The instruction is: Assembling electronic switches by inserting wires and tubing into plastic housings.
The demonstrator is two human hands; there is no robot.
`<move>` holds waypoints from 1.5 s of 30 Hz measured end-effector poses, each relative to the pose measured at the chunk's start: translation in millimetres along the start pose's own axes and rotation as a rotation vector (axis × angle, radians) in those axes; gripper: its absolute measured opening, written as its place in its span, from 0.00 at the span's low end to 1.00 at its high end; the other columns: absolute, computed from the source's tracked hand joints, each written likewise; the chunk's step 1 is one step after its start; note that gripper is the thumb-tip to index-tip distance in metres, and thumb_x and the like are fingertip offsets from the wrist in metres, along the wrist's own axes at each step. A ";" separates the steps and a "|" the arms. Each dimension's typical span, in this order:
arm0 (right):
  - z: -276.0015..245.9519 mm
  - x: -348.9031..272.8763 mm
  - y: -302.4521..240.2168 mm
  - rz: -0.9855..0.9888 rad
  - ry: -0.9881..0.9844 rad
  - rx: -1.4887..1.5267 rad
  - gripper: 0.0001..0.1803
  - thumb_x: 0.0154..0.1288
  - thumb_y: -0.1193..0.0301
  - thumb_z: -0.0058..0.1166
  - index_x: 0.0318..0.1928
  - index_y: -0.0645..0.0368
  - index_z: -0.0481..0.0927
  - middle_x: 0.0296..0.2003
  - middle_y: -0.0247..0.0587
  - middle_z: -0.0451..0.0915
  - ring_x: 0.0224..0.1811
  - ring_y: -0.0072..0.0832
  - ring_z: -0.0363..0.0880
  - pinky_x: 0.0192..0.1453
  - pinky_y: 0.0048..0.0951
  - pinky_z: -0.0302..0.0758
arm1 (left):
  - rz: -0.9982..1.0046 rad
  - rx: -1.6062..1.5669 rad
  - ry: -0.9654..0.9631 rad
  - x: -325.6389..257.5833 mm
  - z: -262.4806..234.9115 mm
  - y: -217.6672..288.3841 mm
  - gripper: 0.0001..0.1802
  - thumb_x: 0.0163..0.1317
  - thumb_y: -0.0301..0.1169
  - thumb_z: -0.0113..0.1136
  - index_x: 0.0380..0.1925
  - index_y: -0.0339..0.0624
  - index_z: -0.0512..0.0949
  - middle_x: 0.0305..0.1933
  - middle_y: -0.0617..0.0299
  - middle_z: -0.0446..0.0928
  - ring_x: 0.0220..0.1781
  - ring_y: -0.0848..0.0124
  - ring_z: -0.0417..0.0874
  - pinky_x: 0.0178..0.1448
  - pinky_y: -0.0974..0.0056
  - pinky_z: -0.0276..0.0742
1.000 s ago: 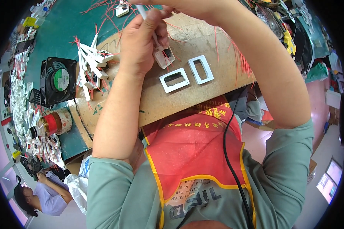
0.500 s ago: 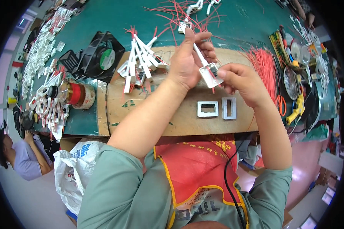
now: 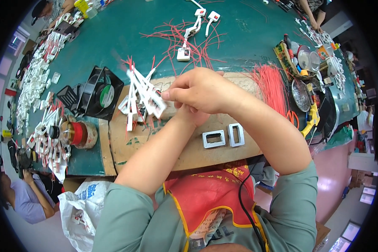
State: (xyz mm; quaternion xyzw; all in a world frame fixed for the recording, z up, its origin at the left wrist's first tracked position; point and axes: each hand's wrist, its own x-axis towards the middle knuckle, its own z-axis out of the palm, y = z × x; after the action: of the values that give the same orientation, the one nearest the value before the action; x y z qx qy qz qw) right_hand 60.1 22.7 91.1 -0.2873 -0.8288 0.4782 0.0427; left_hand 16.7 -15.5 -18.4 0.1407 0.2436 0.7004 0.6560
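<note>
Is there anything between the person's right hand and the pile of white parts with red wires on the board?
Nothing visible does. The right hand reaches across, its fingertips right at the pile of white parts on the wooden board. The left hand lies underneath it, mostly hidden, not in the path.

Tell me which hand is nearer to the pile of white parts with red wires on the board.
The right hand. Its fingertips reach across to the pile of white parts and touch its near edge. The left hand lies mostly hidden under the right, farther from the pile.
</note>
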 end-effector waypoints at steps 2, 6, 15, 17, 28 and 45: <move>-10.4 12.1 4.4 -0.060 0.068 -0.066 0.14 0.63 0.61 0.57 0.37 0.59 0.84 0.25 0.34 0.81 0.24 0.20 0.75 0.29 0.26 0.73 | -0.089 0.033 -0.018 2.1 -3.9 2.1 0.29 0.67 0.53 0.42 0.50 0.38 0.72 0.38 0.60 0.79 0.39 0.68 0.79 0.46 0.60 0.75; -67.5 65.6 57.9 0.080 0.390 -0.154 0.14 0.59 0.61 0.56 0.38 0.56 0.84 0.29 0.40 0.84 0.30 0.30 0.82 0.38 0.32 0.77 | -0.201 0.225 -0.113 -6.8 12.3 8.2 0.17 0.69 0.42 0.49 0.43 0.39 0.75 0.30 0.64 0.76 0.29 0.74 0.77 0.34 0.69 0.73; -92.3 135.6 119.6 0.468 0.566 -0.616 0.23 0.56 0.50 0.60 0.41 0.57 0.84 0.40 0.47 0.83 0.45 0.42 0.82 0.51 0.39 0.77 | -0.239 0.362 -0.108 -8.7 16.3 8.0 0.15 0.68 0.40 0.52 0.42 0.40 0.76 0.28 0.66 0.74 0.26 0.77 0.74 0.30 0.72 0.70; -94.0 140.3 126.2 0.450 0.573 -0.594 0.21 0.57 0.54 0.57 0.40 0.60 0.84 0.42 0.50 0.82 0.47 0.45 0.81 0.52 0.41 0.76 | -0.235 0.315 -0.088 -9.2 15.6 8.5 0.14 0.68 0.40 0.54 0.40 0.41 0.76 0.26 0.69 0.74 0.24 0.81 0.72 0.27 0.76 0.67; -157.1 61.5 110.8 0.130 0.950 -0.238 0.18 0.60 0.57 0.53 0.32 0.62 0.82 0.25 0.47 0.82 0.27 0.36 0.81 0.32 0.33 0.75 | -0.208 0.347 -0.097 -8.8 15.3 9.8 0.15 0.67 0.40 0.54 0.42 0.41 0.77 0.29 0.66 0.76 0.27 0.77 0.75 0.31 0.73 0.70; -121.7 -109.5 77.9 -0.010 0.597 0.204 0.12 0.71 0.64 0.48 0.41 0.60 0.77 0.26 0.29 0.76 0.23 0.14 0.72 0.27 0.17 0.68 | 0.212 0.658 0.027 -2.5 14.2 14.0 0.23 0.60 0.35 0.65 0.52 0.38 0.72 0.45 0.61 0.72 0.44 0.74 0.75 0.50 0.68 0.74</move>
State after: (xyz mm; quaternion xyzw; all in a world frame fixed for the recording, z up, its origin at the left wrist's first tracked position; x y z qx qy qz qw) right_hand 227.1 89.0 115.4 -0.4052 -0.7287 0.4533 0.3151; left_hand 12.3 -16.0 1.2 0.3600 0.4490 0.6504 0.4957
